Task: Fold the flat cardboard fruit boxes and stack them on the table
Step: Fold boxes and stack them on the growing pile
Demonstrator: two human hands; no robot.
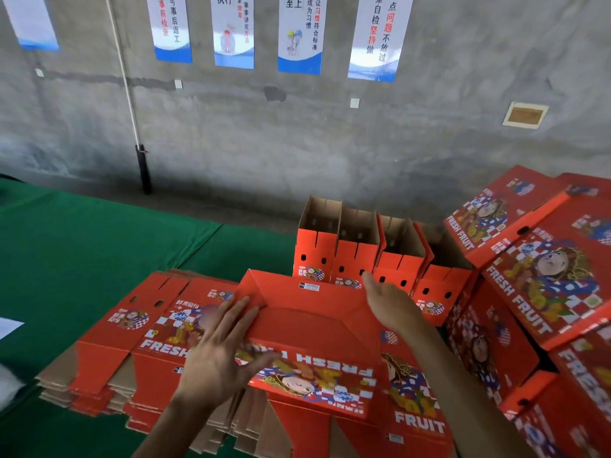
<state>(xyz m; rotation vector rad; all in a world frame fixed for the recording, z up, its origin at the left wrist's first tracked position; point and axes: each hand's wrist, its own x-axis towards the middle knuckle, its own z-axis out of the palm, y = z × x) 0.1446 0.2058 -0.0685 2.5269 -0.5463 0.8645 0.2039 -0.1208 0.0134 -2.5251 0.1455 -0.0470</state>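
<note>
A red cardboard fruit box (307, 328), partly folded and upside down, lies on top of a pile of flat red box blanks (139, 328). My left hand (221, 348) rests flat with spread fingers on the box's left end. Over the box's right side my right hand (390, 302) reaches forward, fingers straight, its tips near the far edge. Behind the box stands a row of several folded open-top boxes (357, 256). At the right, closed folded boxes (542, 279) printed FRESH FRUIT lie stacked at an angle.
A green cloth covers the table (82, 246), with bare cloth to the left and behind the flat pile. A grey concrete wall with several posters (234, 31) stands behind. A black pipe foot (143, 170) reaches the floor near the wall. White paper (8, 325) lies at the left edge.
</note>
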